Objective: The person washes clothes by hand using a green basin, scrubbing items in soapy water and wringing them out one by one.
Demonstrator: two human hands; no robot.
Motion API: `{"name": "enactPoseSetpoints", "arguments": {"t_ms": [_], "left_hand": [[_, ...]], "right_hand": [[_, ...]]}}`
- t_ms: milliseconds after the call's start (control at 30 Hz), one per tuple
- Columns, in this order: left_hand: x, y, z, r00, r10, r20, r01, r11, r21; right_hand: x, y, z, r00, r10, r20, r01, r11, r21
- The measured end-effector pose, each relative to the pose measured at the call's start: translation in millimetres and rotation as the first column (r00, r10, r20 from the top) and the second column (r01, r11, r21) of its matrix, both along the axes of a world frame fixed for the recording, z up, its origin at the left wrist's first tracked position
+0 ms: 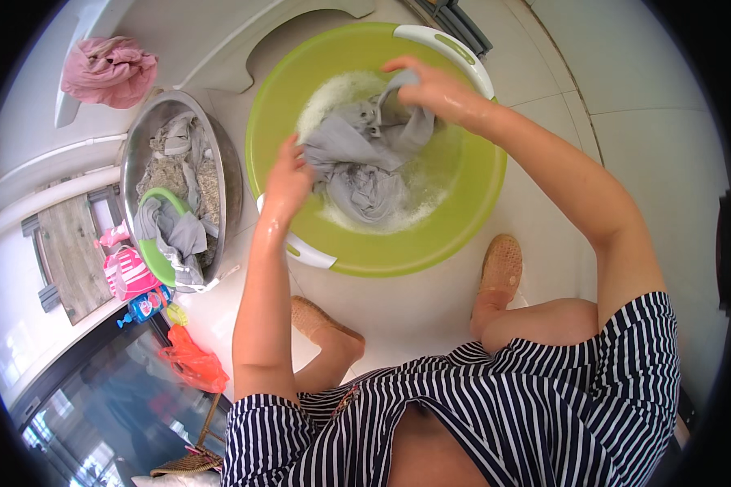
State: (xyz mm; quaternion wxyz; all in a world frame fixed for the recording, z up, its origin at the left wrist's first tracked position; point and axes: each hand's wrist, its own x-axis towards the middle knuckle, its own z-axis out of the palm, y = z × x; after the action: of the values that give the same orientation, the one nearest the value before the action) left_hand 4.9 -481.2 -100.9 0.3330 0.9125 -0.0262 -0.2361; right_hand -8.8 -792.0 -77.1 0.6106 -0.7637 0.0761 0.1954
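Observation:
A wet grey garment with snap buttons lies bunched in soapy water, in a large green plastic basin with white handles. At the basin's upper right, my right hand grips a raised fold of the cloth between thumb and fingers. My left hand is at the garment's left edge, over the basin's left side; it is slightly blurred, and whether its fingers hold the cloth cannot be told. White suds float around the garment.
Left of the basin, a metal tub holds grey and patterned cloths and a green plastic item. Nearby are a crumpled pink cloth, a blue bottle, a pink-striped bag and a red plastic bag. My feet flank the basin's near side.

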Motion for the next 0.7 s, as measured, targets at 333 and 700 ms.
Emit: {"name": "enactPoseSetpoints", "arguments": {"t_ms": [333,700], "left_hand": [[-5.2,-92.8,-92.9,0.959,-0.206,-0.196,0.272,0.866,0.419],[5.1,-108.9,-85.3,0.917,-0.176,-0.357,0.327,0.846,0.422]], "right_hand": [[-12.3,51.8,-84.9,0.709,0.654,-0.262,-0.531,0.251,-0.81],[34.4,28.7,-94.3,0.863,0.488,-0.128,-0.385,0.473,-0.793]]}}
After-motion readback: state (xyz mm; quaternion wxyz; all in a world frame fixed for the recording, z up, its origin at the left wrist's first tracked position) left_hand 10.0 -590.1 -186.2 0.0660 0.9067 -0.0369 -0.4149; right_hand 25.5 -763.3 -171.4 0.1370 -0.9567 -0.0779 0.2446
